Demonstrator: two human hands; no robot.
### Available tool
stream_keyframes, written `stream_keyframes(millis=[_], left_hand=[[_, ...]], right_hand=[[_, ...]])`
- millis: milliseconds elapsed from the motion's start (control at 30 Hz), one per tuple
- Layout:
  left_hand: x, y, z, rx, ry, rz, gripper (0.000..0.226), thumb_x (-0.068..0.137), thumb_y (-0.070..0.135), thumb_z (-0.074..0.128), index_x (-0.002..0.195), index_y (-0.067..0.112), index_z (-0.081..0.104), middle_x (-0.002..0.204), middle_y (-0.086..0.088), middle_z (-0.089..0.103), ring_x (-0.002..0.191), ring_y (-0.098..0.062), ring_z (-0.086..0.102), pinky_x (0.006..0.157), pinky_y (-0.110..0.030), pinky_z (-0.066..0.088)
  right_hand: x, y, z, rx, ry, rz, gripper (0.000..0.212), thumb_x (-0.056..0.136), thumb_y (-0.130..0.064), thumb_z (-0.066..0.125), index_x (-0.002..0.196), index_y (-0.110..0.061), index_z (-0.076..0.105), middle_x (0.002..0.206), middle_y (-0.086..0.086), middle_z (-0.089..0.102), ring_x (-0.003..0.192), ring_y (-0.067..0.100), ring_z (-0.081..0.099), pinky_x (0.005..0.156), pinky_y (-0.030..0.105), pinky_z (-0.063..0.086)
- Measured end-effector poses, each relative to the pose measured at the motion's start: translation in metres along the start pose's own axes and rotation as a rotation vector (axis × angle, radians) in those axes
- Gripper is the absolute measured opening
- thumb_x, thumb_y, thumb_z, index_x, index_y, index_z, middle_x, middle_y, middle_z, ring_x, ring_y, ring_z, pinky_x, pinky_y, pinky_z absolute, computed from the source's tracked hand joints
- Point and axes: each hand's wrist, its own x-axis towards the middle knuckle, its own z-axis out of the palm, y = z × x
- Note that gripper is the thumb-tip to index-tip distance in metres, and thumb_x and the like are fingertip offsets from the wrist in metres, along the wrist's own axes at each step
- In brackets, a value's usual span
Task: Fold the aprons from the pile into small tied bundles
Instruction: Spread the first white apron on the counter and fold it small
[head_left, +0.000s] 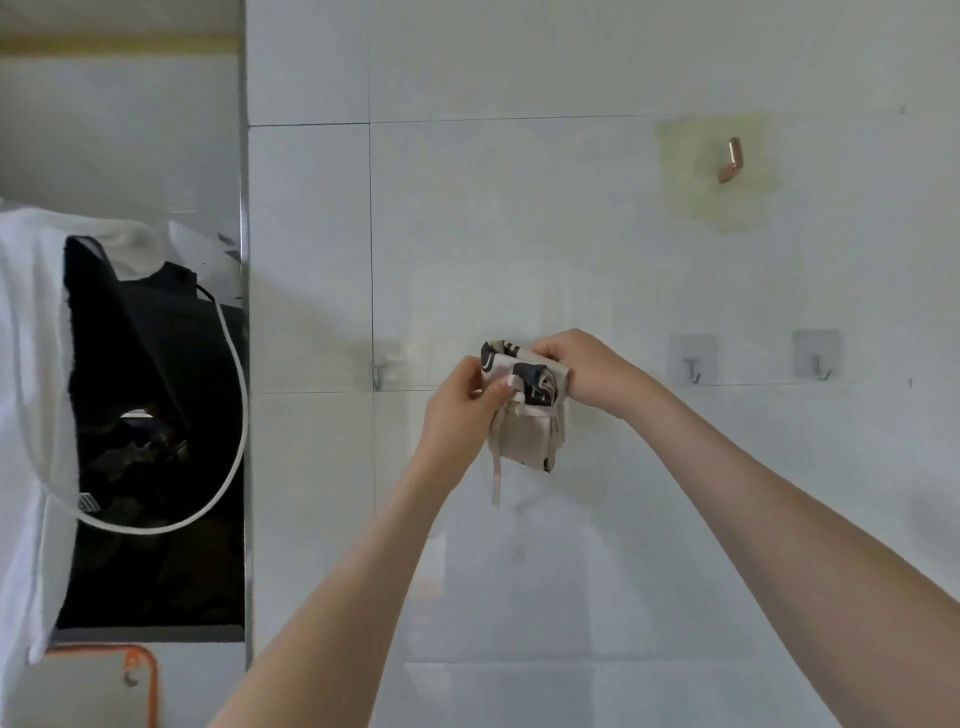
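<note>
Tiled wall (467, 234) behind fingers (553, 352). Right of fingers, two steel hooks (693, 364) jut out; clear hook (377, 371) left of fingers; copper hook (730, 160) above right. Open room above fingers. Far left, white cord (145, 530), black bag (145, 364) crowd gap.

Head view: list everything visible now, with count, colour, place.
apron bundle: 1, beige with black print, centre
tie strap: 1, beige, dangling below bundle
copper hook: 1, copper, upper right wall
adhesive hooks: 3, clear with metal, mid-wall row
tiled wall: 1, white, background
black fabric: 1, black, left
white cord: 1, white, looping across black fabric
cloth: 1, white, far left
left hand: 1, pinching apron bundle's left side
right hand: 1, gripping its top right
</note>
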Motion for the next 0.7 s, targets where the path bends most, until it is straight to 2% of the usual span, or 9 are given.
stream_keyframes(millis=[100, 200, 233, 333, 400, 500, 600, 667, 700], left_hand=[[0.015, -0.005, 0.009, -0.033, 0.056, -0.014, 0.031, 0.091, 0.026, 0.062, 0.069, 0.017, 0.042, 0.060, 0.009, 0.038, 0.060, -0.011, 0.033, 0.056, -0.029, 0.024], [0.026, -0.008, 0.015, -0.011, 0.111, -0.034, 0.029, 0.091, 0.032, 0.060, 0.071, 0.014, 0.049, 0.063, 0.005, 0.042, 0.061, -0.013, 0.035, 0.057, -0.029, 0.025], [0.027, -0.010, 0.016, -0.014, 0.129, -0.038, 0.029, 0.091, 0.033, 0.061, 0.074, 0.011, 0.052, 0.064, 0.004, 0.044, 0.061, -0.013, 0.037, 0.057, -0.029, 0.026], [0.023, -0.013, 0.016, 0.036, 0.166, -0.066, 0.033, 0.090, 0.039, 0.062, 0.080, 0.008, 0.057, 0.067, 0.004, 0.048, 0.061, -0.011, 0.041, 0.056, -0.026, 0.029], [0.017, -0.016, 0.016, 0.037, 0.206, -0.112, 0.038, 0.089, 0.045, 0.061, 0.077, 0.009, 0.054, 0.066, 0.005, 0.048, 0.059, -0.011, 0.042, 0.055, -0.025, 0.030], [0.002, -0.027, 0.017, -0.003, 0.252, -0.179, 0.043, 0.090, 0.048, 0.057, 0.071, 0.013, 0.043, 0.065, 0.001, 0.049, 0.058, -0.014, 0.047, 0.055, -0.026, 0.038], [-0.009, -0.035, 0.021, -0.170, 0.230, -0.249, 0.033, 0.092, 0.040, 0.056, 0.085, 0.008, 0.055, 0.084, -0.011, 0.064, 0.075, -0.023, 0.067, 0.069, -0.035, 0.059], [-0.014, -0.037, 0.022, -0.231, 0.232, -0.273, 0.023, 0.093, 0.029, 0.055, 0.094, 0.006, 0.058, 0.089, -0.014, 0.066, 0.076, -0.022, 0.068, 0.069, -0.033, 0.060], [-0.018, -0.038, 0.022, -0.251, 0.230, -0.279, 0.019, 0.093, 0.025, 0.054, 0.097, 0.006, 0.059, 0.088, -0.013, 0.067, 0.074, -0.022, 0.068, 0.068, -0.031, 0.060]], right_hand=[[0.016, 0.012, -0.002, -0.056, 0.028, 0.006, 0.020, 0.087, -0.011, 0.061, 0.068, -0.004, 0.060, 0.064, 0.006, 0.049, 0.062, 0.015, 0.041, 0.056, 0.029, 0.029], [0.029, 0.019, -0.002, -0.039, 0.088, 0.007, 0.014, 0.087, -0.008, 0.059, 0.084, 0.003, 0.068, 0.082, 0.019, 0.066, 0.070, 0.017, 0.052, 0.061, 0.028, 0.037], [0.029, 0.018, -0.002, -0.030, 0.105, -0.004, 0.014, 0.087, -0.005, 0.057, 0.086, 0.003, 0.068, 0.082, 0.019, 0.067, 0.069, 0.016, 0.052, 0.061, 0.027, 0.038], [0.023, 0.019, 0.001, 0.005, 0.132, -0.019, 0.020, 0.085, 0.005, 0.048, 0.087, -0.001, 0.068, 0.066, 0.005, 0.060, 0.058, 0.015, 0.050, 0.059, 0.030, 0.042], [0.015, 0.019, 0.005, 0.016, 0.146, -0.021, 0.019, 0.085, 0.006, 0.045, 0.087, -0.001, 0.062, 0.066, 0.002, 0.056, 0.060, 0.018, 0.050, 0.060, 0.032, 0.043], [0.001, 0.022, 0.021, 0.023, 0.232, -0.015, 0.019, 0.097, -0.012, 0.045, 0.089, -0.007, 0.061, 0.082, 0.003, 0.061, 0.073, 0.014, 0.053, 0.063, 0.024, 0.037], [-0.018, 0.025, 0.045, 0.152, 0.398, -0.005, 0.017, 0.098, -0.022, 0.050, 0.102, -0.012, 0.063, 0.097, -0.003, 0.055, 0.095, 0.013, 0.054, 0.078, 0.014, 0.037], [-0.029, 0.028, 0.064, 0.103, 0.537, -0.025, 0.020, 0.095, -0.026, 0.055, 0.110, -0.014, 0.062, 0.103, -0.007, 0.051, 0.105, 0.016, 0.051, 0.092, 0.025, 0.035], [-0.035, 0.029, 0.074, 0.041, 0.602, -0.042, 0.025, 0.094, -0.028, 0.055, 0.114, -0.014, 0.061, 0.107, -0.006, 0.052, 0.108, 0.018, 0.049, 0.093, 0.028, 0.030]])
